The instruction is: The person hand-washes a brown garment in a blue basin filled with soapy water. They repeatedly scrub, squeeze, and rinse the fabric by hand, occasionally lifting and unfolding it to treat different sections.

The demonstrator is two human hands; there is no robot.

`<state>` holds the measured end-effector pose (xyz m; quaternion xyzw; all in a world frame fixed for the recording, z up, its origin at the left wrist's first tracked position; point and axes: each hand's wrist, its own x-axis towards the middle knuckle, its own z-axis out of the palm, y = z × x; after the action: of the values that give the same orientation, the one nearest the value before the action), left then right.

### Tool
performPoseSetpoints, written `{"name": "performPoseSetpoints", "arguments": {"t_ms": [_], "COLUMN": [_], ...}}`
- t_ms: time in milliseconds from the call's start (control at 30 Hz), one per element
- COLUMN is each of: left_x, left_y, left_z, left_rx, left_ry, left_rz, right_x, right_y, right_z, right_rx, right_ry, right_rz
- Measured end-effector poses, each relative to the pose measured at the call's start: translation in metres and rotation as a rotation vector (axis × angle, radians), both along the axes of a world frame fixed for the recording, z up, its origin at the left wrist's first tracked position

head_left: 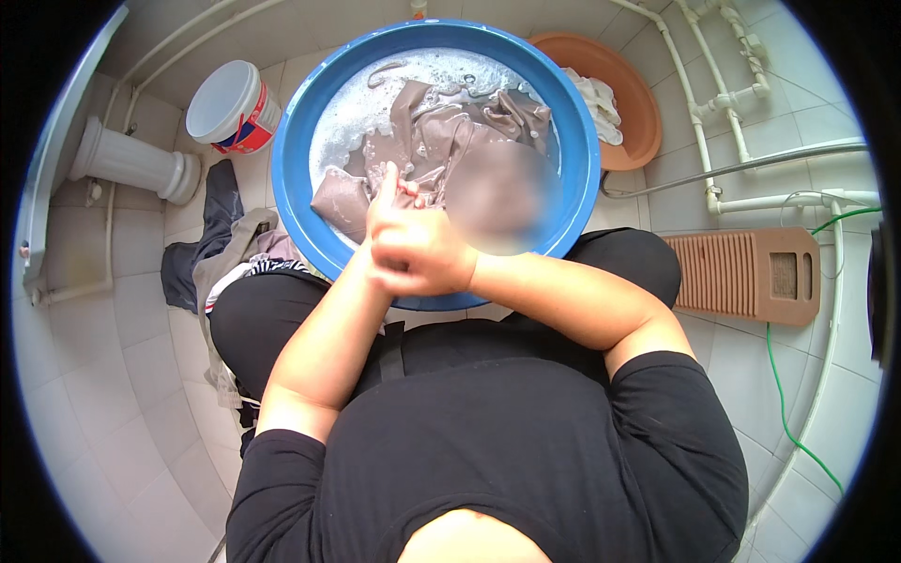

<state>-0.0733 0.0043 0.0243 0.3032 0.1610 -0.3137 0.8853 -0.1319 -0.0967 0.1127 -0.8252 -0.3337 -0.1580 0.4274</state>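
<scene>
So this is a tiled washroom floor (141, 375), pale square tiles all round, with white pipes (718, 94) running along the back wall and a white pedestal base (131, 164) off to the left. The person sits low with knees apart, which puts the big blue basin (300, 169) right between the legs and within easy reach of both arms.

The basin is full of soapy water, and a greyish-brown garment (427, 141) lies soaking in it, partly bunched toward the near side, where the hands can get at it. Part of the area just right of the hands is blurred, so I can't tell what's there.

Behind the basin there's a brown tub (629, 103) with a white cloth (596, 98) draped in it. A ribbed brown washboard (746, 274) lies flat on the floor to the right, out of the way but close by. On the left, a pile of dark and striped clothes (221, 249) sits by the knee, and a white bucket (230, 105) stands just past it.

The left hand (385, 220) and right hand (427, 258) are pressed together over the near rim, the right one curled over the left, with one left finger sticking up. They touch the garment's edge; whether they actually pinch cloth, I can't tell.
</scene>
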Motion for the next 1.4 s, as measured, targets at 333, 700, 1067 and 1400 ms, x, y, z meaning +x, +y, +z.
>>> {"name": "performPoseSetpoints", "arguments": {"t_ms": [333,700,1067,1400], "left_x": [0.006,0.011,0.046,0.047], "left_y": [0.003,-0.008,0.037,0.053], "left_z": [-0.045,0.058,0.029,0.029], "left_rx": [-0.547,0.039,1.834,1.137], "left_ry": [-0.001,-0.228,-0.868,-0.824], "left_rz": [-0.261,-0.124,-0.748,-0.770], "right_x": [0.006,0.047,0.023,0.056], "right_y": [0.007,-0.070,-0.105,-0.187], "right_z": [-0.031,-0.007,-0.065,0.043], "right_rx": [0.049,0.270,-0.656,0.737], "right_ry": [-0.058,0.640,0.484,0.605], "right_rz": [-0.365,-0.326,-0.175,-0.542]}}
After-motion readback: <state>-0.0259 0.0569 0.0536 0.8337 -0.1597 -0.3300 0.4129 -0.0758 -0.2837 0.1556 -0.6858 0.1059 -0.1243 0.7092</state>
